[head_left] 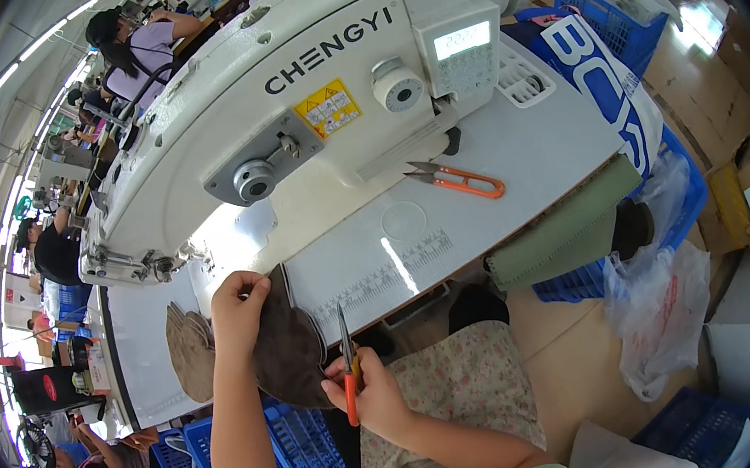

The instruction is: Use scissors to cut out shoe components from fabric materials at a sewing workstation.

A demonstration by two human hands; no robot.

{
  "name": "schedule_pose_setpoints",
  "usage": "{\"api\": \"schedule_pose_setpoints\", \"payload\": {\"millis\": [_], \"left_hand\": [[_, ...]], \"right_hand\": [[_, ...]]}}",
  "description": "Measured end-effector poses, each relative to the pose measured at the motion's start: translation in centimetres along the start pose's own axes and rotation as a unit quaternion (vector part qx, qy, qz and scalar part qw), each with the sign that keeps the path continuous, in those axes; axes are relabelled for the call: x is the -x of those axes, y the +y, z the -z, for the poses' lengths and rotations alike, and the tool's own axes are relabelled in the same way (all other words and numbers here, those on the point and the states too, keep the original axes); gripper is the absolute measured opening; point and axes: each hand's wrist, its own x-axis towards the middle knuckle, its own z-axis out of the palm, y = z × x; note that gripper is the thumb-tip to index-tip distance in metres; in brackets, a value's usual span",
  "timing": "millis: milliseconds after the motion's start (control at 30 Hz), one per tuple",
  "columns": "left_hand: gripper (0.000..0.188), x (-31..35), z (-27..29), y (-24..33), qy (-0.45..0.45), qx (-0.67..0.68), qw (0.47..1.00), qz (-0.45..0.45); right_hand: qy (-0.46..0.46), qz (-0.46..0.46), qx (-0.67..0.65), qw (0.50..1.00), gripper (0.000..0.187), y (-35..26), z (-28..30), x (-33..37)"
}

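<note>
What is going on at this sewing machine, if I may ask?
At a white sewing machine, a person's left hand curls at the edge of a dark brown piece, while their right hand grips orange-handled scissors beside it. Orange snips lie on the table, and lighter brown pieces are stacked to the left.

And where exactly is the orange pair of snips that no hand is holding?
In the head view, the orange snips lie just right of centre on the white table, between the sewing machine and the green fabric.
</note>
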Motion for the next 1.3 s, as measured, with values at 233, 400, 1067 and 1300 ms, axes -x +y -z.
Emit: {"api": "schedule_pose_setpoints", "payload": {"millis": [233, 400, 1067, 1300], "left_hand": [[0.012, -0.1, -0.2, -0.1, -0.007, -0.022, 1.0, -0.014], [0.009, 0.5, -0.9, 0.0, 0.039, -0.051, 0.995, -0.08], [0.056, 5.7, -0.3, 0.6, -0.099, -0.293, 0.905, -0.293], [0.054, 5.7, -0.3, 0.4, -0.098, -0.292, 0.909, -0.282]], "right_hand": [[0.002, -0.013, -0.002, 1.0, 0.03, -0.2, -0.1, 0.2], [0.036, 0.027, -0.036, 0.998, 0.029, 0.4, -0.3, 0.1], [0.07, 0.003, -0.036, 0.997, 0.026, -1.6, 3.3, 0.2], [0.046, 0.025, 0.037, 0.998, 0.033, -1.5, 2.2, 0.1]]}}
